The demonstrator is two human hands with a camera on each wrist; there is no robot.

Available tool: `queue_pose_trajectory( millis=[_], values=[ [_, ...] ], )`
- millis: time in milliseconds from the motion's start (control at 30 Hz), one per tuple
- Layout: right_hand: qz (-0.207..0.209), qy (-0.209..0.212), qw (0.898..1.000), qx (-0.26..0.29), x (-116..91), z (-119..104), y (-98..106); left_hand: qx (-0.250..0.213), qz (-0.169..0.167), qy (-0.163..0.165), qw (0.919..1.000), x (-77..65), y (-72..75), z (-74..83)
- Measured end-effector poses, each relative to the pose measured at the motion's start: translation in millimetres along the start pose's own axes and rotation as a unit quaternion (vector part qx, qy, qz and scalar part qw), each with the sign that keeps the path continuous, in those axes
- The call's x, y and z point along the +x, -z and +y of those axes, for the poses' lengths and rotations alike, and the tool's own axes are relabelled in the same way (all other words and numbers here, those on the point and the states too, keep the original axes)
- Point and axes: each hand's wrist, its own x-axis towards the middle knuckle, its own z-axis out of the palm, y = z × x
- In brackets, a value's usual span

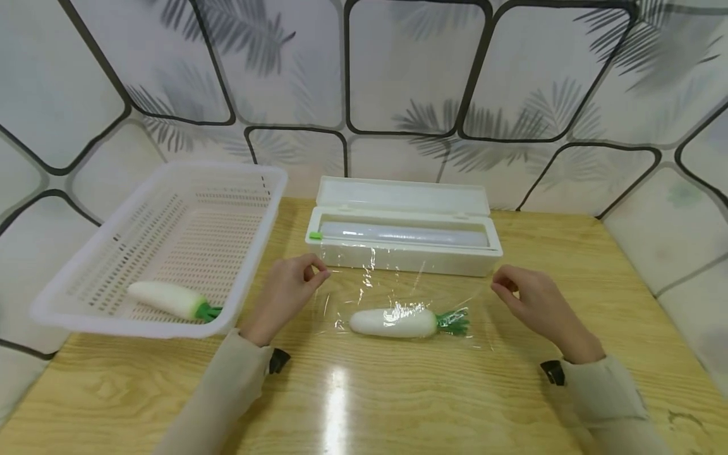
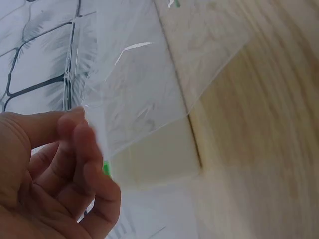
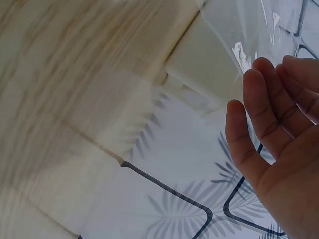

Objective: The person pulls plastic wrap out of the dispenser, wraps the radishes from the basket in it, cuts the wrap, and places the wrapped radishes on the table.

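A clear sheet of plastic wrap (image 1: 366, 276) stretches between the two hands, overlapping the front of the dispenser box and a white radish (image 1: 392, 323). Bright glare lies across the radish, whose green leaf stubs point right. My left hand (image 1: 292, 282) pinches the sheet's left corner between thumb and index finger. In the left wrist view, the film (image 2: 144, 79) runs off from those fingertips. At the opposite corner, my right hand (image 1: 531, 300) pinches the wrap with thumb and index finger, its other fingers loosely bent in the right wrist view.
Behind the radish stands a white dispenser box (image 1: 398, 259), lid (image 1: 404, 196) raised, with a roll of wrap (image 1: 398, 234) inside and a green slider (image 1: 315, 236) at its left end. A white plastic basket (image 1: 250, 253) on the left holds another radish (image 1: 167, 298). A patterned wall borders the wooden table (image 1: 432, 404).
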Motion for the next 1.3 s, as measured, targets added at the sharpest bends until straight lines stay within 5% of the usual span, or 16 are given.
queue_pose_trajectory(
  millis=[167, 367, 700, 933, 1167, 1300],
  values=[
    [-0.018, -0.013, 1.0, 0.008, 1, 3, -5, -0.069, -0.042, 0.053, 0.9954, -0.3, -4.7, -3.2],
    [-0.07, -0.055, 0.996, 0.011, 6, 3, -6, -0.058, -0.062, 0.054, 0.9949, -2.2, -8.7, -8.1],
    [-0.14, -0.071, 0.988, 0.0, 6, 1, -8, 0.03, -0.1, 0.01, 0.9945, -6.8, -10.5, -11.5],
    [-0.165, -0.06, 0.984, 0.007, 4, 1, -9, 0.151, -0.126, -0.039, 0.9797, -14.5, -7.0, -8.5],
    [-0.204, -0.047, 0.978, 0.02, 1, 3, -12, 0.157, -0.192, -0.023, 0.9685, -18.6, -7.4, -8.7],
    [-0.225, -0.04, 0.974, 0.01, 0, 2, -15, 0.166, -0.198, -0.031, 0.9657, -19.7, -8.3, -7.6]
  ],
)
